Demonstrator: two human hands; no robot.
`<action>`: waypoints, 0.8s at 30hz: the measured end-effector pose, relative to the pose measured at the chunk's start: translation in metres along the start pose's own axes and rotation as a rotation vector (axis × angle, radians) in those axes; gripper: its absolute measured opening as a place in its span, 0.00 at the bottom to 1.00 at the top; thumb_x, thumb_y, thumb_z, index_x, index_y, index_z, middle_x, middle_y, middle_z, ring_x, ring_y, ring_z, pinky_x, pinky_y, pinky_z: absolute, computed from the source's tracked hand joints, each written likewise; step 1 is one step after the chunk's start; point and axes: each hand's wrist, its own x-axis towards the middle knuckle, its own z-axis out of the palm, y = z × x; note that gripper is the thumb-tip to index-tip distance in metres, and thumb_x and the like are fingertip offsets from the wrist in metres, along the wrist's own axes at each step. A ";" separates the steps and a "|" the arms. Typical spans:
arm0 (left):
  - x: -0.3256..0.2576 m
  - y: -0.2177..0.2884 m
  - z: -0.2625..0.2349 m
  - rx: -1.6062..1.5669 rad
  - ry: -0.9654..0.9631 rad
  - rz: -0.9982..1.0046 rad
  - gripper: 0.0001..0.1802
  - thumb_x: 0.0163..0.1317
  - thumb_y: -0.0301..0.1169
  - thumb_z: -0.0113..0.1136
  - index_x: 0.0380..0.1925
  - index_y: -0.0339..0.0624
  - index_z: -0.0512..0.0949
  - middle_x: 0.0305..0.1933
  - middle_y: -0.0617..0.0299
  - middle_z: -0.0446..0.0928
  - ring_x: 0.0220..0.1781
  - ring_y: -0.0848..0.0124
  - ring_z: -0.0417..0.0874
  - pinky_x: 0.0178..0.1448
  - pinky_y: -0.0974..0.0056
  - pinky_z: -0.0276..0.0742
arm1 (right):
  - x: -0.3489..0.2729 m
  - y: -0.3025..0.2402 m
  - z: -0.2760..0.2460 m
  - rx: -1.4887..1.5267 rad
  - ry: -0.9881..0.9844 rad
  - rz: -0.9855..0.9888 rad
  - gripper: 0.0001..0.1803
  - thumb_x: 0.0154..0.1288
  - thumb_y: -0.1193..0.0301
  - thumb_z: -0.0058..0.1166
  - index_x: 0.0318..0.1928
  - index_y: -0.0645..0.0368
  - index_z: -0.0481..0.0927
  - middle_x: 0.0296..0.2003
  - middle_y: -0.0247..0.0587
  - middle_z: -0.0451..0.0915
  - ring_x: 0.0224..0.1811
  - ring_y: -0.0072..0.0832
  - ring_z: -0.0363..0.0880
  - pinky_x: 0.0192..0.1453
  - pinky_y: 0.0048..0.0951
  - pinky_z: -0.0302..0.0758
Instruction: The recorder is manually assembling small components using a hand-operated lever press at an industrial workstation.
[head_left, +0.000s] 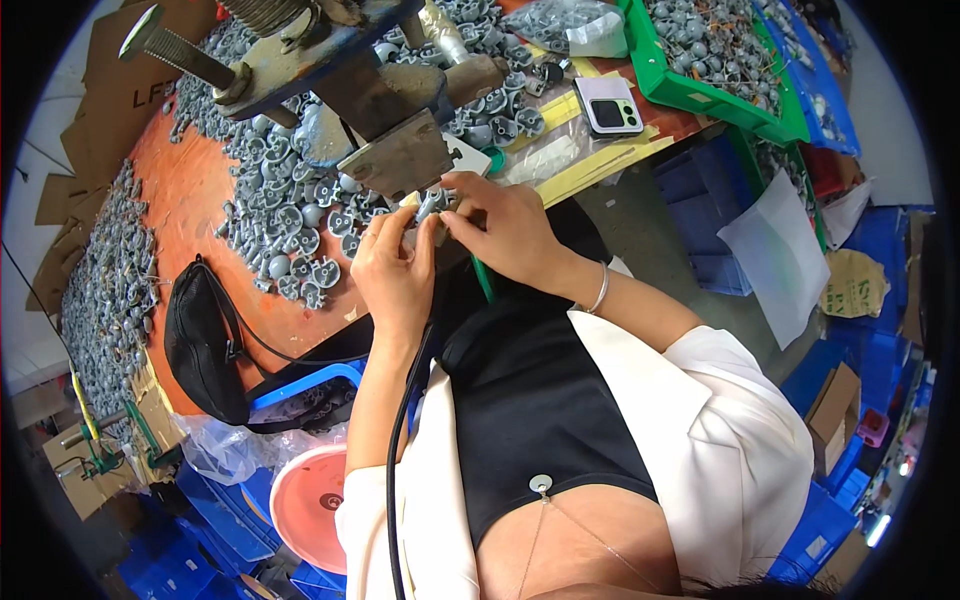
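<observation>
Just below the metal head of a bench press (pixel 400 158), my two hands meet at a small grey plastic part (pixel 432 204). My left hand (pixel 392 268) pinches it from the left between thumb and fingertips. From the right, my right hand (pixel 508 228) has its thumb and bent forefinger closed on the same part. Fingers cover much of it, so its full shape is hidden. Left of my hands, a heap of similar grey plastic parts (pixel 285 205), some rounded and some hollow, spreads over the orange-red tabletop (pixel 190 215).
A phone (pixel 610 105) lies on the taped table edge, beside a green crate (pixel 700 90) of grey parts. A black pouch (pixel 205 340) with a strap rests at the table's near left. Below it stands a pink basin (pixel 310 500). Blue crates (pixel 705 215) sit at the right.
</observation>
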 end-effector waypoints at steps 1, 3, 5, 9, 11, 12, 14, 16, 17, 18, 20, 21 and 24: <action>0.001 0.000 0.002 -0.027 0.000 -0.032 0.10 0.54 0.25 0.66 0.37 0.36 0.80 0.27 0.58 0.76 0.21 0.71 0.73 0.26 0.69 0.68 | 0.000 -0.002 0.002 -0.132 0.036 -0.057 0.18 0.58 0.71 0.59 0.49 0.58 0.74 0.19 0.33 0.78 0.22 0.29 0.77 0.28 0.29 0.70; 0.004 0.001 0.006 -0.059 -0.008 -0.060 0.11 0.54 0.25 0.66 0.37 0.36 0.80 0.27 0.59 0.76 0.21 0.72 0.72 0.26 0.69 0.68 | 0.000 -0.001 0.002 -0.269 0.078 -0.109 0.19 0.56 0.72 0.59 0.50 0.58 0.74 0.19 0.34 0.78 0.23 0.34 0.78 0.30 0.33 0.71; 0.007 0.003 0.006 -0.101 0.005 -0.075 0.11 0.52 0.23 0.67 0.38 0.39 0.82 0.25 0.67 0.74 0.20 0.80 0.65 0.24 0.73 0.59 | 0.001 0.000 0.001 -0.250 0.046 -0.126 0.19 0.57 0.71 0.58 0.50 0.57 0.73 0.20 0.34 0.78 0.24 0.36 0.78 0.34 0.36 0.71; 0.005 -0.002 0.008 -0.130 0.020 -0.056 0.11 0.51 0.22 0.68 0.37 0.41 0.83 0.24 0.68 0.73 0.19 0.81 0.64 0.23 0.73 0.58 | 0.001 -0.001 -0.001 -0.272 0.015 -0.119 0.19 0.58 0.71 0.57 0.50 0.57 0.73 0.20 0.33 0.79 0.25 0.35 0.78 0.37 0.35 0.70; 0.005 -0.002 0.009 -0.066 0.036 -0.010 0.11 0.50 0.22 0.68 0.35 0.40 0.83 0.23 0.68 0.72 0.19 0.82 0.62 0.23 0.73 0.56 | 0.000 -0.001 -0.001 -0.293 0.010 -0.136 0.19 0.58 0.70 0.56 0.51 0.57 0.73 0.21 0.34 0.79 0.26 0.35 0.79 0.37 0.34 0.69; 0.005 -0.001 0.009 -0.070 0.033 -0.007 0.11 0.50 0.22 0.68 0.35 0.40 0.83 0.23 0.68 0.72 0.19 0.82 0.62 0.23 0.73 0.56 | 0.000 -0.002 -0.002 -0.297 0.014 -0.134 0.19 0.58 0.70 0.56 0.51 0.57 0.73 0.21 0.34 0.79 0.26 0.35 0.79 0.37 0.34 0.69; 0.005 0.001 0.007 -0.073 -0.013 -0.050 0.10 0.50 0.22 0.68 0.34 0.41 0.83 0.25 0.61 0.73 0.23 0.72 0.71 0.27 0.67 0.65 | 0.000 -0.005 -0.006 -0.332 0.002 -0.164 0.19 0.59 0.69 0.56 0.52 0.57 0.73 0.21 0.36 0.79 0.27 0.37 0.79 0.36 0.35 0.70; 0.008 0.001 0.004 -0.078 -0.043 -0.050 0.09 0.50 0.22 0.67 0.33 0.40 0.83 0.26 0.60 0.73 0.23 0.71 0.71 0.27 0.67 0.65 | 0.005 -0.003 -0.027 -0.416 -0.166 -0.087 0.17 0.59 0.68 0.56 0.49 0.57 0.75 0.22 0.39 0.79 0.28 0.39 0.80 0.35 0.38 0.72; 0.008 0.000 0.002 -0.077 -0.074 -0.054 0.08 0.50 0.21 0.67 0.32 0.40 0.83 0.26 0.60 0.73 0.23 0.70 0.71 0.27 0.67 0.64 | 0.018 -0.002 -0.043 -0.440 -0.188 -0.088 0.15 0.60 0.69 0.55 0.47 0.58 0.77 0.24 0.39 0.82 0.29 0.34 0.81 0.33 0.34 0.74; 0.009 0.002 0.003 -0.082 -0.075 -0.045 0.08 0.50 0.21 0.67 0.32 0.40 0.83 0.26 0.60 0.73 0.23 0.70 0.71 0.27 0.67 0.64 | 0.038 0.008 -0.058 -0.266 -0.085 -0.068 0.17 0.61 0.67 0.55 0.50 0.57 0.77 0.26 0.42 0.82 0.29 0.35 0.82 0.34 0.35 0.76; 0.010 0.015 0.003 -0.103 -0.055 -0.035 0.08 0.49 0.21 0.68 0.31 0.39 0.83 0.25 0.60 0.72 0.23 0.70 0.70 0.26 0.67 0.63 | 0.086 0.019 -0.092 0.001 0.081 -0.115 0.18 0.64 0.66 0.54 0.53 0.57 0.77 0.28 0.43 0.82 0.30 0.32 0.82 0.35 0.32 0.78; 0.011 0.019 0.005 -0.109 -0.059 -0.013 0.08 0.49 0.21 0.68 0.31 0.39 0.83 0.25 0.60 0.72 0.23 0.70 0.70 0.26 0.67 0.63 | 0.118 0.018 -0.099 0.097 0.145 -0.188 0.16 0.65 0.68 0.52 0.52 0.59 0.77 0.29 0.41 0.83 0.30 0.28 0.82 0.36 0.28 0.78; 0.008 0.017 0.015 -0.123 0.015 -0.020 0.09 0.48 0.21 0.69 0.32 0.39 0.83 0.22 0.61 0.70 0.22 0.70 0.68 0.26 0.66 0.61 | 0.194 0.007 -0.098 0.757 -0.051 -0.129 0.17 0.66 0.67 0.52 0.48 0.69 0.77 0.33 0.39 0.82 0.33 0.22 0.81 0.39 0.23 0.77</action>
